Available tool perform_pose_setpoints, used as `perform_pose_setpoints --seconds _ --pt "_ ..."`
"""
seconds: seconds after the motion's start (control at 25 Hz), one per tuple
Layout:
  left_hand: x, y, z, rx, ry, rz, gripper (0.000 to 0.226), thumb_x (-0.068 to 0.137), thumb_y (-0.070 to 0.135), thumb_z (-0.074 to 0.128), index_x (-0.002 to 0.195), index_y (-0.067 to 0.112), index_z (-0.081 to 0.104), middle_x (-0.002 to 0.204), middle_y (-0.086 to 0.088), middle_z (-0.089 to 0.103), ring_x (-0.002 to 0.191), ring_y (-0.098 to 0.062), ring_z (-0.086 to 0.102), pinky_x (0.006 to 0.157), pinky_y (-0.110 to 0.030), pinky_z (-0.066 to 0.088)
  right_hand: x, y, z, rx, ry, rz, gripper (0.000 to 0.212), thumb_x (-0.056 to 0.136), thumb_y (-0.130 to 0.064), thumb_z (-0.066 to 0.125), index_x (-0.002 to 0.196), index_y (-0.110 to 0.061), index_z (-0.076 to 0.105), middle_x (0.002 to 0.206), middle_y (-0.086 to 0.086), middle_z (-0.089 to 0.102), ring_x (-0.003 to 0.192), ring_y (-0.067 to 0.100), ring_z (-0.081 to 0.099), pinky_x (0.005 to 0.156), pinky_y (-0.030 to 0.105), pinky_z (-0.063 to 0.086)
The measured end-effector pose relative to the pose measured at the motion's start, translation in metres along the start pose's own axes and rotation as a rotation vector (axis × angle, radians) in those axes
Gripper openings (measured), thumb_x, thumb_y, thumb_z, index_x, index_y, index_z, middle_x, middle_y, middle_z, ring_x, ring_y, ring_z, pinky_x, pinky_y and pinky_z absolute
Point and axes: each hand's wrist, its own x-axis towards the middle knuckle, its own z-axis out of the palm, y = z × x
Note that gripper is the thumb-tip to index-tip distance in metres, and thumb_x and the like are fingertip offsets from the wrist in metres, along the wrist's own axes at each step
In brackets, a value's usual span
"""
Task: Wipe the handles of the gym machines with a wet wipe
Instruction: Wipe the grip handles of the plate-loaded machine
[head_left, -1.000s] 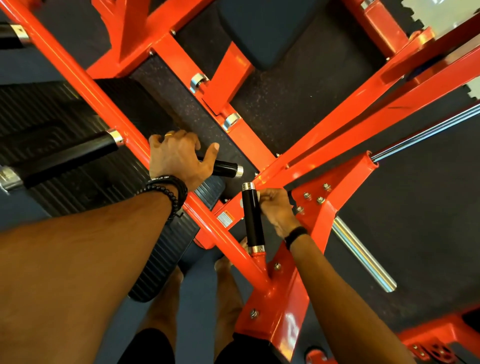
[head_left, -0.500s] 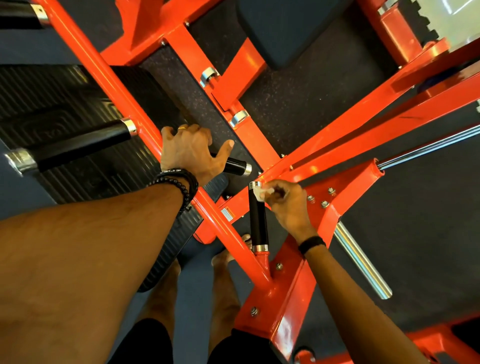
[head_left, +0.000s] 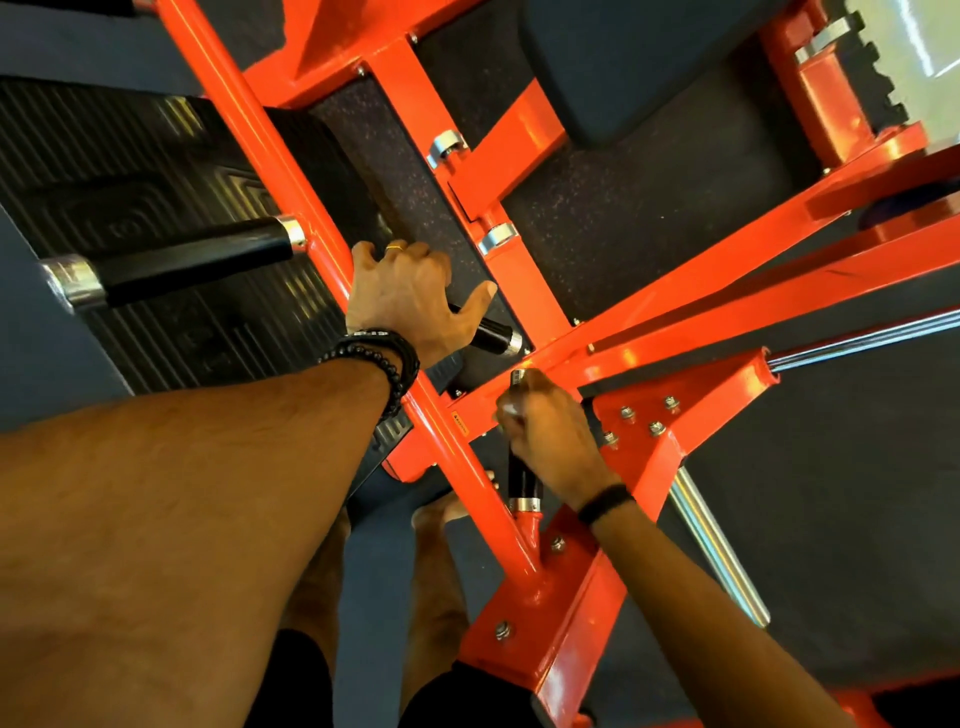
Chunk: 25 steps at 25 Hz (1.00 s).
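Note:
My right hand (head_left: 550, 441) is wrapped around the upright black handle (head_left: 523, 480) of the orange machine, with a white wet wipe (head_left: 510, 409) pressed between fingers and grip; only a sliver of the wipe shows. The handle's chrome top (head_left: 518, 375) and lower black part stick out of my fist. My left hand (head_left: 410, 301) grips a second, sideways black handle (head_left: 493, 335), whose chrome-tipped end pokes out past my thumb. A third black handle (head_left: 192, 265) juts left from the orange bar, untouched.
The orange steel frame (head_left: 675, 301) crosses the whole view. A dark padded seat (head_left: 649, 67) lies at the top, a ribbed black footplate (head_left: 130, 171) at left, chrome rods (head_left: 717, 545) at right. My bare feet (head_left: 441, 519) stand on the blue floor below.
My right hand has moved from the handle's top, where it pinched the wipe, down around the grip. The left hand has stayed on its handle. The view shifted slightly.

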Motion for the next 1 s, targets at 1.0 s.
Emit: perform_pose_setpoints --seconds 1.0 --pt "-0.001 0.002 -0.004 0.043 -0.053 0.0 0.064 0.087 0.072 0.033 0.095 0.018 0.067 0.098 -0.002 0.068 0.099 -0.026 0.058 0.098 -0.05 0.036 0.02 0.018 -0.003 0.188 0.144 0.069 0.008 0.091 -0.028 0.069 0.09 -0.021 0.066 0.092 -0.003 0.067 0.082 0.017 0.065 0.069 0.038 0.053"
